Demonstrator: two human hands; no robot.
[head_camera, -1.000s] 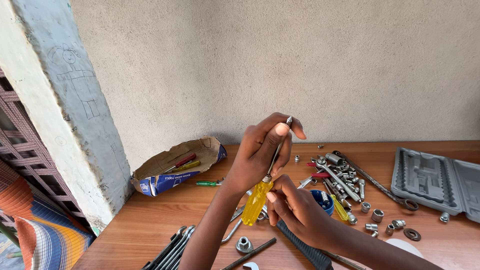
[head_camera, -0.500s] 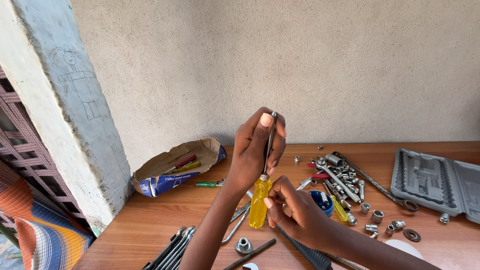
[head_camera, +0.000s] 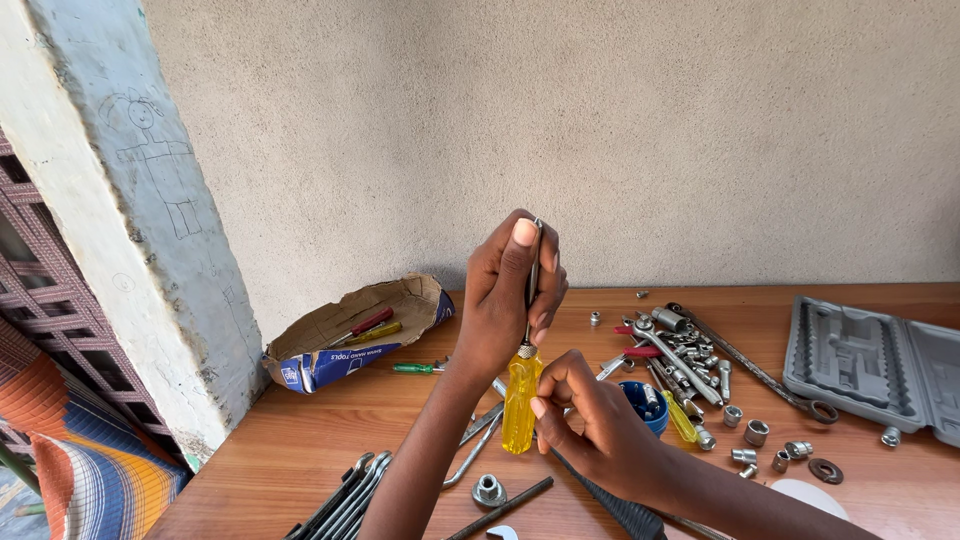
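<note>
Near field: the right hand (head_camera: 590, 430) closes finger and thumb on the yellow handle of a screwdriver (head_camera: 521, 400), held upright above the wooden table (head_camera: 300, 450). The handle lies at about 9 o'clock from this hand; the metal shaft rises toward 12 o'clock into the left hand (head_camera: 512, 295), whose fingers wrap the shaft, thumb pressed up along it. Against the frame half a second earlier, the left hand's grip on the shaft looks the same, and the tool stands slightly nearer vertical. One large nut (head_camera: 488, 489) lies on the table at 6 o'clock from the handle, beside a fan of wrenches (head_camera: 345, 495) whose number cannot be told. Middle field: one blue cup (head_camera: 645, 405) just behind the right hand, and many scattered sockets (head_camera: 757, 432), too many to count. Far field: one grey moulded case (head_camera: 870, 365) at 3 o'clock and one torn cardboard box (head_camera: 355, 330) at 10 o'clock, holding two screwdrivers, before the plaster wall (head_camera: 600, 130).
</note>
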